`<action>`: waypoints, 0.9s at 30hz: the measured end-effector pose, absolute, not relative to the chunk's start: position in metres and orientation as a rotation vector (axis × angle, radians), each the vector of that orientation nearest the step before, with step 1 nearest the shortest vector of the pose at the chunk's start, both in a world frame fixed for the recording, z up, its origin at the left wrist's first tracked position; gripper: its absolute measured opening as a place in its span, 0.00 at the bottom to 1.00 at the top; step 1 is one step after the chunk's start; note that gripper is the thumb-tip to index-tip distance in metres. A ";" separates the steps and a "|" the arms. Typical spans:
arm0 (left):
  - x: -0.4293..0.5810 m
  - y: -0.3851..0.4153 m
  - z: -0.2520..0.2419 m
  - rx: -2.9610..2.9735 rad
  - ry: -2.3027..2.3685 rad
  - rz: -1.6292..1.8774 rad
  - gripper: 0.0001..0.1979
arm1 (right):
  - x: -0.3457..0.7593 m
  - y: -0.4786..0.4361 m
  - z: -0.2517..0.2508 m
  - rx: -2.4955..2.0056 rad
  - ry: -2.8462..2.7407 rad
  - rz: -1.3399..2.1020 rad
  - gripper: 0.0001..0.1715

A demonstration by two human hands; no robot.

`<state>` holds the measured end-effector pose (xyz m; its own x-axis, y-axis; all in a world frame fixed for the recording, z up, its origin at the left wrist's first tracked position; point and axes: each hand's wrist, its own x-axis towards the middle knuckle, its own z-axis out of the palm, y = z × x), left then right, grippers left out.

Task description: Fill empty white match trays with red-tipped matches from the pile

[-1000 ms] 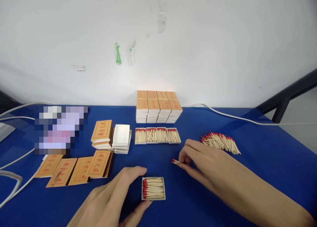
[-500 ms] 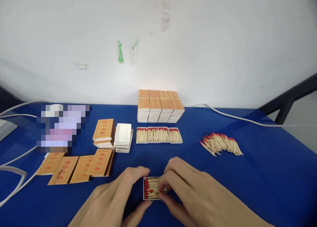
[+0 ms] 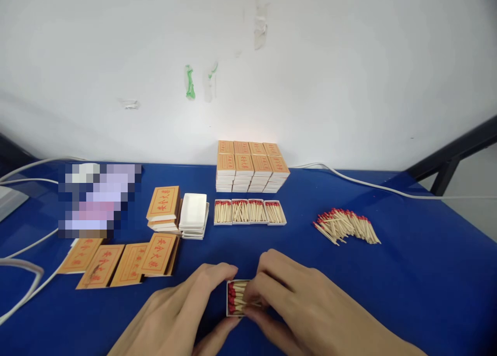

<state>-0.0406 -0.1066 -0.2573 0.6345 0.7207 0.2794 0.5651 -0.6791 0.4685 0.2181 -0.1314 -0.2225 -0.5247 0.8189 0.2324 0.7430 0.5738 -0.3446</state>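
Observation:
A small white matchbox tray [image 3: 234, 298] full of red-tipped matches lies on the blue table [image 3: 407, 273] near the front edge. My left hand [image 3: 182, 314] grips its left side between thumb and forefinger. My right hand [image 3: 295, 299] covers the tray's right half, fingers curled and pressing down on the matches. A loose heap of matches [image 3: 345, 225] lies to the right, apart from both hands.
Four filled trays [image 3: 249, 211] sit in a row behind, with stacked closed matchboxes [image 3: 251, 166] against the wall. Empty white trays [image 3: 193, 214] and orange sleeves [image 3: 163, 207] stand at left; flat sleeves [image 3: 124, 260] lie in front. White cables [image 3: 23, 288] run along the left edge.
My right hand carried a match from the table's middle to the tray and now rests over its right half. The left hand has stayed on the tray.

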 end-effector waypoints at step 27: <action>-0.039 -0.105 -0.252 2.522 1.047 0.601 0.22 | 0.221 -0.130 -0.227 -1.274 -2.274 0.593 0.07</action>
